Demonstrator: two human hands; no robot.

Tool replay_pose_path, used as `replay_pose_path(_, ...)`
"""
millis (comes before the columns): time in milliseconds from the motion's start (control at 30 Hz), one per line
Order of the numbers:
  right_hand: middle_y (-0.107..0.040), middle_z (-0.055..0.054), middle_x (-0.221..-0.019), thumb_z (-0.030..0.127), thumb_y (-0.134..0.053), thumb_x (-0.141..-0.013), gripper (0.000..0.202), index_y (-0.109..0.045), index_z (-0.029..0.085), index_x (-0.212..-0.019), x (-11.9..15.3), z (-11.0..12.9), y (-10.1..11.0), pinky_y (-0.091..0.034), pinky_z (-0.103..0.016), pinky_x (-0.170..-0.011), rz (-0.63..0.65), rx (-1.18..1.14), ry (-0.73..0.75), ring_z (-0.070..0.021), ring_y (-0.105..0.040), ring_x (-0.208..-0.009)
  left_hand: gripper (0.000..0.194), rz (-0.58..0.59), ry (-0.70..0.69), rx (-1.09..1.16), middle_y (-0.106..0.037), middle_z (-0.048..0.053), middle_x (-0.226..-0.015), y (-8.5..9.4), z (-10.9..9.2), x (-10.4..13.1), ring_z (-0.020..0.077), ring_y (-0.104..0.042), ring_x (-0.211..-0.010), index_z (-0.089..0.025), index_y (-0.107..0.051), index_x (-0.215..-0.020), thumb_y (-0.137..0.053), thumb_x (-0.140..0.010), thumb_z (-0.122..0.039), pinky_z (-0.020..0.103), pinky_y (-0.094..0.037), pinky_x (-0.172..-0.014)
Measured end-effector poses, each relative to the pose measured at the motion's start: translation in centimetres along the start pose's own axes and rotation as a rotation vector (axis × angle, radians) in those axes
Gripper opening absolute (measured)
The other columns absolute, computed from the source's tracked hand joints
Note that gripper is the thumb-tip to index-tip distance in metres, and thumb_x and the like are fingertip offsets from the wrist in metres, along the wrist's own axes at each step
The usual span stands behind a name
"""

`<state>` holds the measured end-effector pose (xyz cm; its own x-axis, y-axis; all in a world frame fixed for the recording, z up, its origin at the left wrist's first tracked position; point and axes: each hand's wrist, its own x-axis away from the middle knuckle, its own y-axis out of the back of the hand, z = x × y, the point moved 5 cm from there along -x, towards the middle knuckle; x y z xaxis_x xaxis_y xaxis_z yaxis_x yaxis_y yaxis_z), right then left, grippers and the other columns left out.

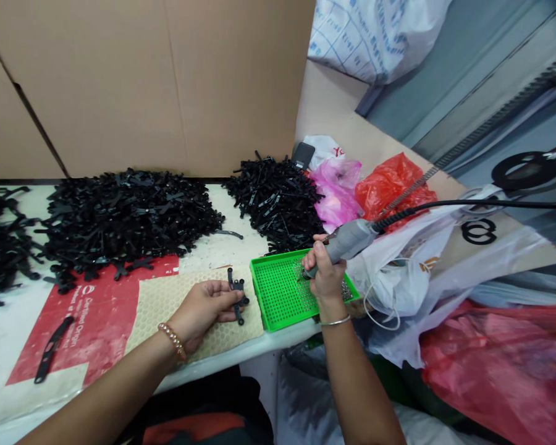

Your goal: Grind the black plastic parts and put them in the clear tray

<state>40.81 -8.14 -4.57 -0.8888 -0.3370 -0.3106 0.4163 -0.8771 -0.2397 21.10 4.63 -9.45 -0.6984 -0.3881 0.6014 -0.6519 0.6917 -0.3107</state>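
Observation:
My left hand (209, 307) pinches a small black plastic part with several short arms (237, 285), just above a cream honeycomb-textured mat (167, 300). In my right hand (323, 272) is a grey electric screwdriver (352, 240), its cable running off to the right. The tool's tip points down over a green perforated tray (273, 318). Small metal screws (308, 296) lie in the tray's right half. Whether the tip touches a screw is hard to make out.
Heaps of black plastic parts (130, 216) lie along the back, below a cardboard wall (231, 86). A single black strip (53, 349) rests on red printed sheeting (106, 327) at left. Pink (336, 188) and red plastic bags (393, 185) crowd the right, beside a coiled spring (491, 123).

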Motion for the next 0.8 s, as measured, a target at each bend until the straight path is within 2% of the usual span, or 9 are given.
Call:
replay_pose_path(167,-0.043,0.009,-0.047,0.039,-0.069,-0.078,0.028,-0.052,0.019,-0.084,0.4,-0.1,-0.3,-0.036,-0.021,-0.041,0.037,0.020,0.018,-0.0087,-0.040,-0.039,0.017,-0.001,-0.002,-0.013,-0.069,0.004,-0.069,0.0,0.1,-0.1,0.0111,-0.064,-0.062,-0.011,-0.061,-0.070,-0.077,-0.064,-0.017,0.020,-0.054,-0.057)
replay_pose_path(300,-0.043,0.009,-0.046,0.039,-0.070,-0.076,0.029,-0.054,0.018,-0.089,0.2,0.0,-0.2,-0.036,-0.021,-0.042,0.012,0.032,0.025,-0.0088,-0.040,-0.038,0.016,0.018,-0.002,0.001,-0.069,0.004,-0.068,-0.2,0.1,-0.1,0.0122,-0.065,-0.063,-0.011,-0.059,-0.067,-0.075,-0.066,-0.015,0.020,-0.054,-0.056)
replay_pose_path(433,-0.041,0.011,-0.046,0.039,-0.070,-0.074,0.033,-0.054,0.019,-0.095,0.1,1.9,-0.5,-0.037,-0.020,-0.043,-0.066,-0.082,0.040,-0.0079,-0.036,-0.038,0.019,0.010,-0.003,0.023,-0.066,0.002,-0.063,-0.2,0.0,-0.1,0.0126,-0.065,-0.060,-0.011,-0.058,-0.064,-0.077,-0.064,-0.013,0.021,-0.054,-0.056)
replay_pose_path(500,-0.038,0.011,-0.046,0.042,-0.067,-0.077,0.031,-0.054,0.020,-0.096,0.7,3.3,-1.6,-0.038,-0.020,-0.044,-0.064,-0.185,0.046,-0.0072,-0.033,-0.038,0.021,0.012,-0.010,0.029,-0.065,0.002,-0.061,-0.2,0.0,-0.2,0.0126,-0.065,-0.059,-0.012,-0.058,-0.063,-0.079,-0.062,-0.013,0.022,-0.054,-0.055)
replay_pose_path(600,-0.035,0.012,-0.045,0.044,-0.062,-0.080,0.029,-0.054,0.022,-0.097,2.5,4.4,-5.0,-0.036,-0.019,-0.043,0.058,-0.315,-0.042,-0.0066,-0.030,-0.036,0.023,0.017,-0.025,0.034,-0.066,0.002,-0.061,-0.3,0.0,-0.2,0.0123,-0.064,-0.058,-0.012,-0.057,-0.062,-0.080,-0.061,-0.014,0.021,-0.053,-0.054)
replay_pose_path(700,-0.035,0.012,-0.045,0.042,-0.064,-0.079,0.028,-0.052,0.023,-0.096,4.6,4.0,-8.3,-0.035,-0.019,-0.043,0.185,-0.365,-0.155,-0.0066,-0.030,-0.035,0.022,0.022,-0.032,0.033,-0.065,0.002,-0.060,-0.2,0.0,-0.2,0.0116,-0.063,-0.057,-0.011,-0.058,-0.063,-0.079,-0.062,-0.015,0.020,-0.052,-0.053)
replay_pose_path(800,-0.037,0.012,-0.044,0.041,-0.065,-0.077,0.029,-0.050,0.022,-0.094,5.8,2.9,-9.9,-0.035,-0.019,-0.043,0.222,-0.362,-0.207,-0.0066,-0.031,-0.035,0.021,0.042,-0.040,0.032,-0.065,0.002,-0.059,-0.3,0.0,-0.2,0.0109,-0.062,-0.056,-0.010,-0.059,-0.063,-0.080,-0.062,-0.017,0.019,-0.051,-0.052)
